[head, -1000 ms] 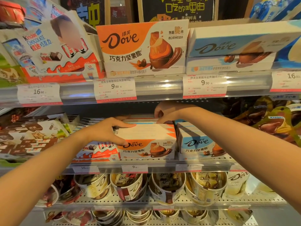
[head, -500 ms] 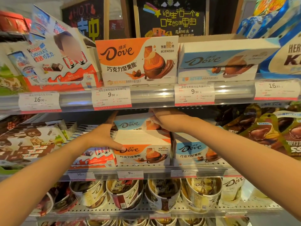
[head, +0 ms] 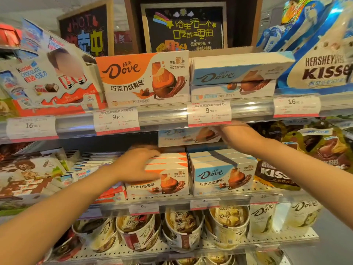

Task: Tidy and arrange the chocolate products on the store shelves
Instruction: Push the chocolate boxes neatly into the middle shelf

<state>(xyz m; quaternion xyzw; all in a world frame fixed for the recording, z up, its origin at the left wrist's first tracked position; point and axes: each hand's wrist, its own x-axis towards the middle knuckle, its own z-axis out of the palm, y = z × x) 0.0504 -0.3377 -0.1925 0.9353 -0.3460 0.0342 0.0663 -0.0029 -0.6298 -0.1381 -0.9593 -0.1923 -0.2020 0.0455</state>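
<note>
Holding a blue Dove box [head: 188, 136] lifted above the shelf rows, the right hand [head: 236, 135] pinches its right end. Left hand [head: 137, 165] rests with fingers spread over the orange Dove box stack [head: 168, 176].

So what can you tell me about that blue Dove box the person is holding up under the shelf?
The blue Dove box looks like a flat cardboard carton, pale blue and white, printed with the Dove logo and a brown chocolate picture. It is blurred. The right hand grips its right end, holding it in the air above the orange boxes and just below the upper shelf rail. Its printed face points towards the camera.
</note>
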